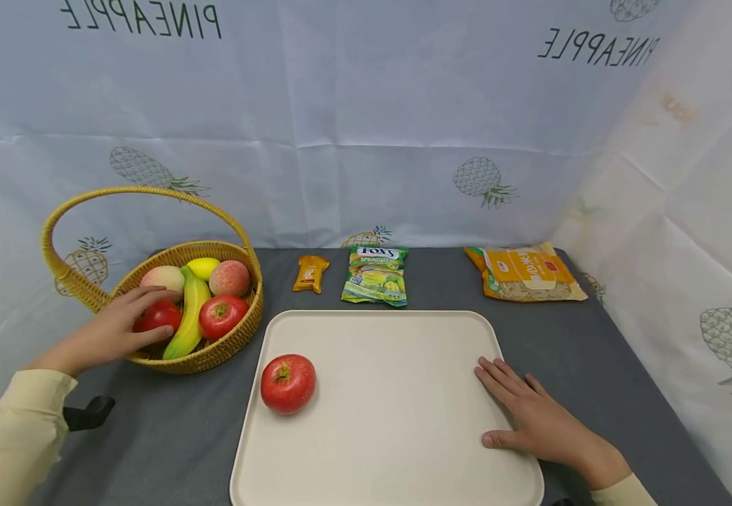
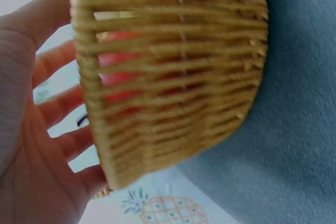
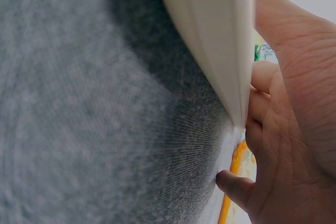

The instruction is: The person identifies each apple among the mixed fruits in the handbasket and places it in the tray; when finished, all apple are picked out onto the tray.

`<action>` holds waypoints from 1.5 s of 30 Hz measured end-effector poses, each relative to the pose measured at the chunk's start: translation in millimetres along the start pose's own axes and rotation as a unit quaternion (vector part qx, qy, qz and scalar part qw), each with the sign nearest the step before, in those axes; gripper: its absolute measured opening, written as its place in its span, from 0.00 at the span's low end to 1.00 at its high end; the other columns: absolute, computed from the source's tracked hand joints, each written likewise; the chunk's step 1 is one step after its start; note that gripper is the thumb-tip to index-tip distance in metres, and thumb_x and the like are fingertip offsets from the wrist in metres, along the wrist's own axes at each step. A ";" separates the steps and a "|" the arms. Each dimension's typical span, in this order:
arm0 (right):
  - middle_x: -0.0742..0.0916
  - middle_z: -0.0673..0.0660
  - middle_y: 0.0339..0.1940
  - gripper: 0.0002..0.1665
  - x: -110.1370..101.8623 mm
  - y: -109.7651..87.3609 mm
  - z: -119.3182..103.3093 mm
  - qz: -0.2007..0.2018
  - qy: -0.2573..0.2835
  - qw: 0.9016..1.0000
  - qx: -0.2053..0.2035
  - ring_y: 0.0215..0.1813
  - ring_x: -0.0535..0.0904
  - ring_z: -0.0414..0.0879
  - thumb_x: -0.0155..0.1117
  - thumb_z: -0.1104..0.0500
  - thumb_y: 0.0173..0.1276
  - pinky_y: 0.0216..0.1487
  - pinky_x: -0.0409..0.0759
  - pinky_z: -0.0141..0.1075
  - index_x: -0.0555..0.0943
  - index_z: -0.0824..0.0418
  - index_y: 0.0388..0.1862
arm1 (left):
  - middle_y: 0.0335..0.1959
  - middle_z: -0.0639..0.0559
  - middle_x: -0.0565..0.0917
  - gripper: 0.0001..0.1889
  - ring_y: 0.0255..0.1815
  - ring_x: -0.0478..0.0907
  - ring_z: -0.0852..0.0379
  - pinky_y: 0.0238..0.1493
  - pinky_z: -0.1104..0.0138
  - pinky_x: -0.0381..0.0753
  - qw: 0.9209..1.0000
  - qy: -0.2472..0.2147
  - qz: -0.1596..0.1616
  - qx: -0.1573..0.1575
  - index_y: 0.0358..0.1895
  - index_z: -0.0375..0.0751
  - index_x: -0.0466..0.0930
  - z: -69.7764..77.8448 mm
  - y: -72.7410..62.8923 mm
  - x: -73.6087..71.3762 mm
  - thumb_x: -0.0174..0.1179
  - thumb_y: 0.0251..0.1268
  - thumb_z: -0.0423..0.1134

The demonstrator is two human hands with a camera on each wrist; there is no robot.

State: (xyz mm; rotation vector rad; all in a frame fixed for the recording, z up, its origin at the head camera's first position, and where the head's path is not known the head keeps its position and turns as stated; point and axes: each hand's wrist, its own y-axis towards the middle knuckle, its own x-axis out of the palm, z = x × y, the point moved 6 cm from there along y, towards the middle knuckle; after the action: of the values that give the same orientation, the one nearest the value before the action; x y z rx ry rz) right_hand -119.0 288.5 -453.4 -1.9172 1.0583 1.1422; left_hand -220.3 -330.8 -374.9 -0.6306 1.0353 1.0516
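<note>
In the head view my left hand [image 1: 127, 325] reaches over the rim of a yellow wicker basket [image 1: 214, 360]. Its thumb and fingers grip a red apple [image 1: 165, 315] from two sides. Beside that apple lie a banana [image 1: 190, 318], another red apple [image 1: 222, 316], two peaches [image 1: 230, 277] and a lemon [image 1: 204, 268]. The left wrist view has the fingertips hidden behind the basket's wall [image 2: 173, 77]. My right hand [image 1: 530, 414] rests with straight, spread fingers on the right rim of a cream tray [image 1: 397, 422]. A third red apple [image 1: 287, 384] sits at the tray's left side.
Behind the tray lie a small orange packet [image 1: 310, 273], a green candy bag [image 1: 375, 275] and, farther right, an orange bag of grains or oats [image 1: 527, 273]. The basket's tall handle [image 1: 151, 190] arches above the fruit. Pineapple-print cloth hangs at the back and right.
</note>
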 end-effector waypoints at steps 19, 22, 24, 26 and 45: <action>0.59 0.55 0.83 0.65 0.4 1.2 0.4 -0.004 -0.001 1.000 0.006 0.81 0.51 0.60 0.62 0.21 0.56 0.67 0.49 0.75 0.58 0.56 0.82 | 0.65 0.27 0.65 0.35 0.54 0.72 0.29 0.44 0.36 0.79 0.999 0.050 -0.004 0.013 0.67 0.34 0.69 -14.7 -6.9 0.2 0.75 0.59 0.40; 0.59 0.55 0.83 0.65 0.6 1.2 0.9 -0.004 -0.003 1.000 0.005 0.81 0.51 0.60 0.62 0.21 0.56 0.67 0.49 0.75 0.58 0.56 0.83 | 0.63 0.27 0.67 0.37 0.52 0.73 0.29 0.43 0.36 0.79 0.998 0.055 0.011 0.026 0.66 0.35 0.71 -14.3 -7.1 -0.6 0.78 0.54 0.38; 0.59 0.55 0.83 0.64 0.4 1.1 1.0 -0.005 -0.003 1.000 0.005 0.81 0.51 0.60 0.62 0.21 0.56 0.66 0.49 0.75 0.58 0.56 0.83 | 0.62 0.27 0.68 0.37 0.51 0.74 0.29 0.41 0.36 0.79 0.997 0.058 0.021 0.037 0.65 0.35 0.71 -14.0 -6.8 -1.3 0.79 0.51 0.37; 0.59 0.55 0.83 0.64 0.4 0.9 0.9 -0.004 -0.001 1.000 0.005 0.81 0.51 0.60 0.62 0.22 0.56 0.66 0.49 0.75 0.58 0.56 0.82 | 0.61 0.28 0.69 0.38 0.50 0.74 0.29 0.41 0.37 0.80 0.997 0.060 0.031 0.046 0.64 0.36 0.72 -13.8 -6.6 -1.9 0.80 0.48 0.35; 0.60 0.55 0.83 0.63 0.3 0.3 0.3 0.000 0.007 1.000 -0.001 0.81 0.51 0.59 0.63 0.23 0.57 0.66 0.50 0.76 0.59 0.56 0.82 | 0.59 0.29 0.70 0.38 0.50 0.73 0.30 0.40 0.37 0.80 0.994 0.079 0.044 0.055 0.62 0.37 0.75 -10.2 -6.5 -4.4 0.82 0.44 0.35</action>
State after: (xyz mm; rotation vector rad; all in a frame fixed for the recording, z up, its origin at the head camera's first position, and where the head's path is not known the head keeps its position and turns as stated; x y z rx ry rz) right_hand -119.3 288.5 -453.8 -1.9303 1.0660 1.1324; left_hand -218.8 -343.6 -375.4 -0.5894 1.2611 1.0248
